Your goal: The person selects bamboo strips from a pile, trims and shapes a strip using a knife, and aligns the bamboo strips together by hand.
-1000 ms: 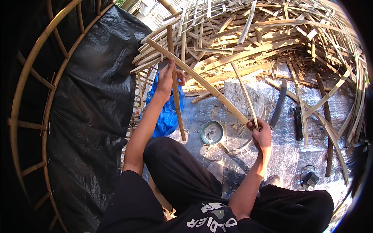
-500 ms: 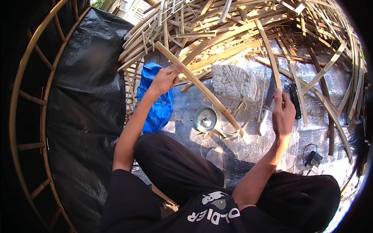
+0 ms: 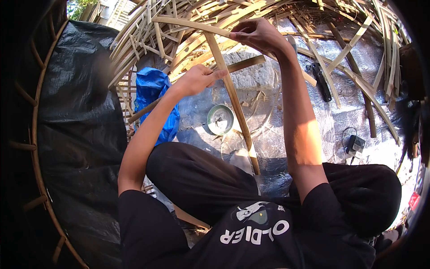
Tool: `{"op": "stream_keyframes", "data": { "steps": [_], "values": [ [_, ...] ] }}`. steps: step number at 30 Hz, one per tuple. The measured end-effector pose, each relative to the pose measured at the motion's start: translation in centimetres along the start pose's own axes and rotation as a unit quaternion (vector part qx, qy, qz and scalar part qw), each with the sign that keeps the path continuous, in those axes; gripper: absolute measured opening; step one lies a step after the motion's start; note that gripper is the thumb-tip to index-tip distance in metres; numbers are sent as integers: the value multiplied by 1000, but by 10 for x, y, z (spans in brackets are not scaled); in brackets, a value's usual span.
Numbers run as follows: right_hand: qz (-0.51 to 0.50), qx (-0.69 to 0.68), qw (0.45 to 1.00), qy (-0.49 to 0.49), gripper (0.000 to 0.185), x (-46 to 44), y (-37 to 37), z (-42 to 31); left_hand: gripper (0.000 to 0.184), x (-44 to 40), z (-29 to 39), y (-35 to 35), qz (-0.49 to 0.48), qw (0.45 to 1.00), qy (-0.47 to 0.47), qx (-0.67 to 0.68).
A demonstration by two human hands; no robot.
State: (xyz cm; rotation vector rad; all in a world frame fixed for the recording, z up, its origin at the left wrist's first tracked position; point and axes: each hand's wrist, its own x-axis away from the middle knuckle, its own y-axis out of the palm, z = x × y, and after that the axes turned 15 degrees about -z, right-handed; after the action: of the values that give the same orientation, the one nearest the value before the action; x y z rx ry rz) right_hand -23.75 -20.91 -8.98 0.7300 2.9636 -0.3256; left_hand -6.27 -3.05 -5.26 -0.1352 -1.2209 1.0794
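My left hand (image 3: 197,80) is closed around a long split bamboo strip (image 3: 237,114), which slants down toward my lap. A darker bamboo strip (image 3: 247,63) crosses it at my fingers and runs out behind my left wrist; whether I grip that one too is unclear. Up at the right, my right hand (image 3: 257,35) pinches a thinner bamboo strip (image 3: 190,22) that points left over the pile. A knife blade (image 3: 292,42) shows beside my right wrist, the rest hidden by the arm. Below the strips lie a rough grey block (image 3: 255,76) and a round green-rimmed dish (image 3: 220,119).
A heap of bamboo strips (image 3: 139,38) curves along the far side. A blue plastic bag (image 3: 150,85) sits left, beside black sheeting (image 3: 80,89). On the silvery mat (image 3: 192,130) are a black folded tool (image 3: 321,82) and a black adapter (image 3: 356,144).
My right hand has moved up and left, and its strip has swung from upright to pointing left. The left-hand strip now stands steeper, with a darker strip crossing it. The view has shifted.
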Motion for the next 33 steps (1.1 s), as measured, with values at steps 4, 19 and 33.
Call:
{"op": "stream_keyframes", "data": {
  "steps": [4,19,33],
  "values": [
    [-26,-36,999,9,44,3,7,20,68,2,-12,8,19,1000,-3,15],
    [-48,-23,998,-26,40,7,23,40,70,7,-13,10,-16,1000,10,1],
    [-30,2,999,-14,37,11,31,41,68,3,-19,18,-13,1000,-4,23]
  ]
}}
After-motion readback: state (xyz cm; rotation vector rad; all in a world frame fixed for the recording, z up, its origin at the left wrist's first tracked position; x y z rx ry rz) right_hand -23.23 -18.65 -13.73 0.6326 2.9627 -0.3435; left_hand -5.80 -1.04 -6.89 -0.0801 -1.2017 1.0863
